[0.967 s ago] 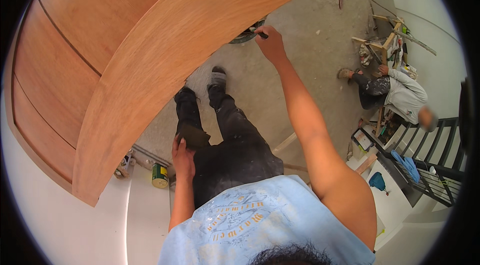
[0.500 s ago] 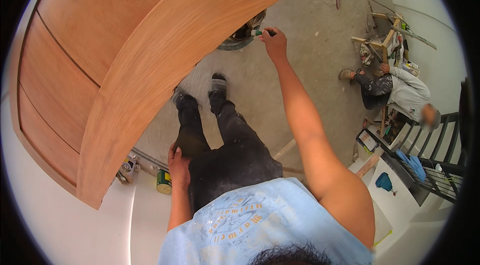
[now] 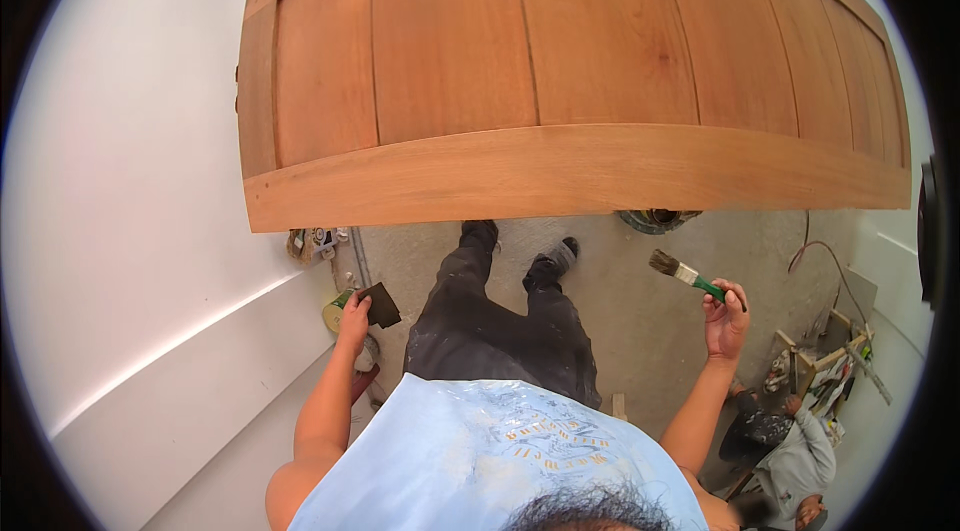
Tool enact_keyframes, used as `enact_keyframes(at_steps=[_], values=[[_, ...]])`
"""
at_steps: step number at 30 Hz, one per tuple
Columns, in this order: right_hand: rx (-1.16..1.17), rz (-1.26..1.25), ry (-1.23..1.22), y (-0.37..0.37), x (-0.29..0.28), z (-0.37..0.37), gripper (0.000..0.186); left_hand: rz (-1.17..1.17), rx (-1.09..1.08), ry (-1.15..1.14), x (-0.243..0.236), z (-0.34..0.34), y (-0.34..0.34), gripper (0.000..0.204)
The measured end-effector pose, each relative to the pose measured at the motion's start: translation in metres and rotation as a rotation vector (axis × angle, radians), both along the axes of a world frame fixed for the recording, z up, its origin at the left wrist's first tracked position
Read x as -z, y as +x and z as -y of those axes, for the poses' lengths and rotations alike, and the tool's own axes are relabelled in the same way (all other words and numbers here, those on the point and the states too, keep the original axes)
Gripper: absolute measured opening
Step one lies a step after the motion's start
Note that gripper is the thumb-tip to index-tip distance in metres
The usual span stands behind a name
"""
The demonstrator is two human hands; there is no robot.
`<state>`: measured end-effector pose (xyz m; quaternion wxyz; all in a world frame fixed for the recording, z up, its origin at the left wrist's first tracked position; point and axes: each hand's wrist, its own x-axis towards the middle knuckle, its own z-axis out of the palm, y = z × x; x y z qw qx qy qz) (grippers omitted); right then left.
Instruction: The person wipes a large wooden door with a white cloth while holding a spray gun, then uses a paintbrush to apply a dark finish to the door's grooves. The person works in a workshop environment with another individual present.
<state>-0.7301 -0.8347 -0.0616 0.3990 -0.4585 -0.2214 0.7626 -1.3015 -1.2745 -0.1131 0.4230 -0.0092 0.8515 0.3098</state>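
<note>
My right hand (image 3: 726, 329) is closed around the green handle of a paintbrush (image 3: 686, 274). Its dark bristles point up and left, apart from the wooden door (image 3: 580, 166) whose near edge lies just beyond. My left hand (image 3: 354, 321) pinches a thin dark sheet (image 3: 384, 307) that looks like folded sandpaper, held low beside my left leg. The reddish-brown door has several vertical panels inside a lighter frame. Below its near edge, partly hidden by it, a round dark bucket (image 3: 655, 222) stands on the floor.
A green and yellow can (image 3: 335, 312) stands near my left hand, by the white wall (image 3: 130, 171). At the lower right a person in a grey top (image 3: 800, 451) sits beside a wooden frame (image 3: 830, 361) and clutter. A reddish hose (image 3: 828, 247) lies at the right.
My right hand has drawn the brush back from the bucket and lifted it clear. The view has turned, so the door now spans the top. The dark sheet in my left hand has come into sight.
</note>
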Motion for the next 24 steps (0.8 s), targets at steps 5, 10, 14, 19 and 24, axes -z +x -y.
enact_keyframes(at_steps=[5, 10, 14, 19, 24], values=[[-0.334, -0.143, 0.213, -0.197, -0.085, -0.034, 0.027, 0.033, -0.159, -0.039, 0.057, 0.067, -0.017, 0.035], [-0.629, 0.15, 0.409, -0.403, -0.116, -0.067, 0.024, 0.095, -0.306, 0.11, 0.059, 0.049, -0.038, 0.032], [-0.816, 0.362, 0.488, -0.543, -0.116, -0.07, 0.018, 0.147, -0.39, 0.212, 0.06, 0.052, -0.065, 0.036], [-0.993, 0.635, 0.551, -0.625, -0.115, -0.069, 0.02, 0.226, -0.527, 0.247, 0.074, 0.083, -0.093, 0.04], [-0.997, 0.902, 0.641, -0.671, -0.113, -0.08, 0.021, 0.227, -0.45, 0.038, 0.094, 0.125, -0.112, 0.042]])
